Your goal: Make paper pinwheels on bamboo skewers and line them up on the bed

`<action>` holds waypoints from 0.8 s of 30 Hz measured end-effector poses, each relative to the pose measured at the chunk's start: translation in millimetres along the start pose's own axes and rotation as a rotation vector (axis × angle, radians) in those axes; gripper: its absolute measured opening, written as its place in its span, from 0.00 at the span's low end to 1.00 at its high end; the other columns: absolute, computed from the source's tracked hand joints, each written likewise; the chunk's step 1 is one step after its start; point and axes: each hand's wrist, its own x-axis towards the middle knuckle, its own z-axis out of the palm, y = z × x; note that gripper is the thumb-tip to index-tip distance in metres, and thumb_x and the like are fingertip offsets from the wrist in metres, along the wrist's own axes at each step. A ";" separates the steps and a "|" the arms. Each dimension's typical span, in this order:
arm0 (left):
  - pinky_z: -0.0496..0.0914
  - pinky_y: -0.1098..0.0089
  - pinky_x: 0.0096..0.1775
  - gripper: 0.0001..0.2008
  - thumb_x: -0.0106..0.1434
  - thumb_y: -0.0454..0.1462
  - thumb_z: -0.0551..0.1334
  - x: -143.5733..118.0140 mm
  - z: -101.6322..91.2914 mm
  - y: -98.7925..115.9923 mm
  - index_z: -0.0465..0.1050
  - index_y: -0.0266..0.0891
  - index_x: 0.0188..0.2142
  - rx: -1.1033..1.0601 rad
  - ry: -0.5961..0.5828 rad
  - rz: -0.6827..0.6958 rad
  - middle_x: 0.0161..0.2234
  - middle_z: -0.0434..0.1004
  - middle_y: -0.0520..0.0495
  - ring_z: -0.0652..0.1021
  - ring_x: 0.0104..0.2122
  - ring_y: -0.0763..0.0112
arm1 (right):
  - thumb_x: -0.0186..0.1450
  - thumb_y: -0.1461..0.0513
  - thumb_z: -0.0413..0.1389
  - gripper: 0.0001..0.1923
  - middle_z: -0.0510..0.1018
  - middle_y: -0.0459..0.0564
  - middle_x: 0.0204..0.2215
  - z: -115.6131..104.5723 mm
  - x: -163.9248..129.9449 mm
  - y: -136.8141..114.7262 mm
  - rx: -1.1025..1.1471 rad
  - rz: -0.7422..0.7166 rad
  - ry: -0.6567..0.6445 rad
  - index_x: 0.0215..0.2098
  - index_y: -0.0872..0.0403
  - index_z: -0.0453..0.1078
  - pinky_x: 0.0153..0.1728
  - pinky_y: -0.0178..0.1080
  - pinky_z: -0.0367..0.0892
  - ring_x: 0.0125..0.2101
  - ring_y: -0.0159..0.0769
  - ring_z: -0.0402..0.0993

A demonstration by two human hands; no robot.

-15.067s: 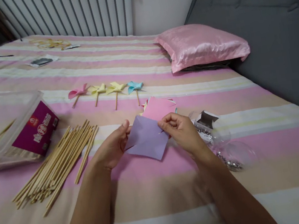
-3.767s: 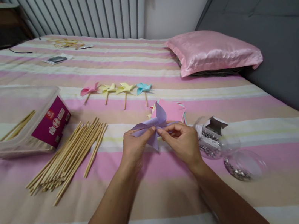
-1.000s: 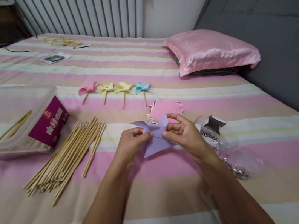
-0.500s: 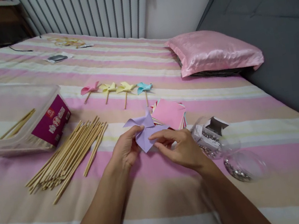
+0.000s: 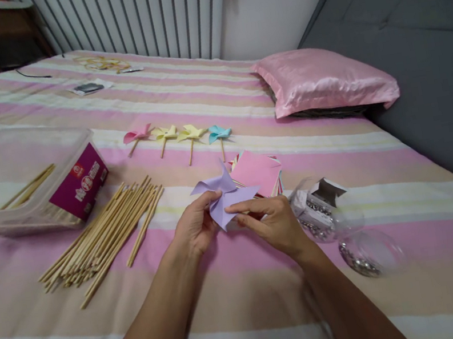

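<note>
1. In the middle of the frame, the purple paper (image 5: 231, 196), at first a flat square, has now bent blades.
2. The left hand (image 5: 194, 224) has moved its thumb from the left corner towards the centre.
3. The right hand (image 5: 276, 222) has changed from the upper right edge to the lower part.

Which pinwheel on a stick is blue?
The blue pinwheel is the one at the row's right end, nearest the paper stack. The pink pinwheel and two yellow pinwheels lie to its left.
</note>
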 end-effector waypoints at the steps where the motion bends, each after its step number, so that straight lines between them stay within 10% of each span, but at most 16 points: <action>1: 0.70 0.74 0.23 0.05 0.48 0.27 0.63 0.0 0.0 -1.6 0.73 0.32 0.27 0.007 -0.005 0.011 0.23 0.76 0.49 0.74 0.20 0.74 | 0.59 0.64 0.57 0.10 0.82 0.46 0.33 1.0 0.2 0.8 0.026 0.019 0.022 0.37 0.48 0.77 0.31 0.34 0.73 0.29 0.33 0.78; 12: 0.60 0.77 0.23 0.10 0.45 0.34 0.69 -4.3 1.5 -13.6 0.67 0.35 0.18 0.151 -0.025 0.268 0.16 0.64 0.56 0.65 0.19 0.81 | 0.56 0.55 0.60 0.11 0.79 0.47 0.24 10.0 1.5 -7.9 0.257 0.265 0.248 0.30 0.55 0.75 0.16 0.28 0.65 0.22 0.34 0.78; 24: 0.58 0.77 0.23 0.09 0.46 0.35 0.68 -4.2 3.1 -22.9 0.70 0.36 0.17 0.251 -0.024 0.404 0.15 0.65 0.57 0.64 0.18 0.81 | 0.56 0.58 0.60 0.09 0.76 0.47 0.22 13.3 2.4 -7.0 0.119 0.286 0.384 0.26 0.57 0.73 0.22 0.31 0.69 0.21 0.32 0.76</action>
